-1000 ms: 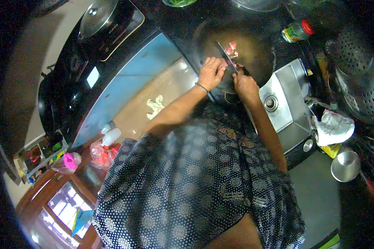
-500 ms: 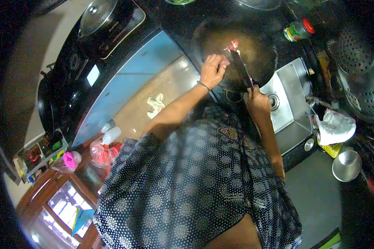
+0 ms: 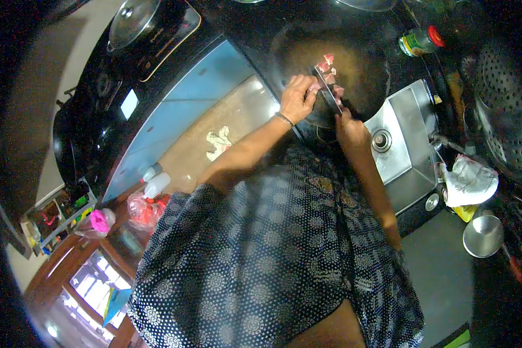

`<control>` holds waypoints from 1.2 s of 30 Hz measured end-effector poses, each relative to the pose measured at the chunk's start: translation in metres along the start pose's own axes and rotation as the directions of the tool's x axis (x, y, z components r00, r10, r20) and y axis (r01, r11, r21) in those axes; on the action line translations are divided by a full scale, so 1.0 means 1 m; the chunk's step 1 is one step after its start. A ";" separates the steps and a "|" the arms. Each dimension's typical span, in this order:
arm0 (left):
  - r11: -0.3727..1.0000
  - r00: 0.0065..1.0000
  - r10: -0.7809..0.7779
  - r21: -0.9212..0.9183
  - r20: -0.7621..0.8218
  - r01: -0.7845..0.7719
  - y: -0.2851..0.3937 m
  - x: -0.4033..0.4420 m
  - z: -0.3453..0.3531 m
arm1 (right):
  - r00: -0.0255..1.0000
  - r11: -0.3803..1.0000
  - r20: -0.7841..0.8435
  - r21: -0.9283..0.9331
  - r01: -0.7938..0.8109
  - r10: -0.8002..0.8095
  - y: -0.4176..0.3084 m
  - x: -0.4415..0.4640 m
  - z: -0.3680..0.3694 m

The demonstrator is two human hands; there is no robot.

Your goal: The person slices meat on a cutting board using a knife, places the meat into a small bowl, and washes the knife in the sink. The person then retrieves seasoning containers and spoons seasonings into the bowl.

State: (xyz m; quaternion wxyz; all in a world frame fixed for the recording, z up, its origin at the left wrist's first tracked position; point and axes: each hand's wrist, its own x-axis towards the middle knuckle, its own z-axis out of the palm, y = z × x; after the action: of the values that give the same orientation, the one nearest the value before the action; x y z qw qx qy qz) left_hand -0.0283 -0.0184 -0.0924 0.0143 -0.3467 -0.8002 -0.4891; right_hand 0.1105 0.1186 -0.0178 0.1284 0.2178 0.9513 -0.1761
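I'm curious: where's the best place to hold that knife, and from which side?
Probably hold the knife by its handle end, coming from the person's right and near side. The grip of the right hand covers that end, which points back toward the body; the blade slants away, with the left hand and its piece of meat close on its left.

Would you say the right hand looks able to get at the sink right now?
Probably yes: the right hand holds a knife, but the sink lies right beside it with nothing visible between.
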 end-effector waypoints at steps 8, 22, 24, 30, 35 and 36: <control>1.000 1.000 0.022 -0.005 0.000 -0.022 0.008 0.003 -0.005 | 0.998 0.998 -0.019 0.033 0.061 -0.060 -0.013 0.034 0.003; 0.999 0.999 -0.039 -0.022 -0.011 0.038 -0.004 -0.003 0.000 | 0.999 0.999 -0.038 -0.021 -0.037 0.037 0.008 -0.010 -0.016; 1.000 0.999 -0.029 -0.008 -0.038 0.028 0.000 -0.001 0.000 | 0.999 0.999 0.036 -0.021 -0.027 0.028 0.002 -0.011 -0.016; 0.999 0.999 -0.044 -0.006 -0.019 0.044 0.004 0.000 -0.003 | 0.999 1.000 0.040 0.007 -0.006 0.006 0.005 -0.009 -0.013; 1.000 1.000 -0.008 -0.019 -0.012 0.008 0.002 0.000 -0.002 | 0.996 0.996 -0.008 0.025 0.086 -0.086 0.010 0.011 0.015; 1.000 1.000 0.001 -0.017 -0.013 -0.002 0.000 0.001 -0.001 | 0.994 0.993 0.003 0.048 0.108 -0.108 0.011 0.022 0.021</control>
State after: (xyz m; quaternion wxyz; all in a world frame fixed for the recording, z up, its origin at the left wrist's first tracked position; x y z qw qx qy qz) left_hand -0.0291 -0.0192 -0.0914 0.0170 -0.3441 -0.7956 -0.4983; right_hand 0.1000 0.1281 -0.0470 0.1163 0.1686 0.9569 -0.2060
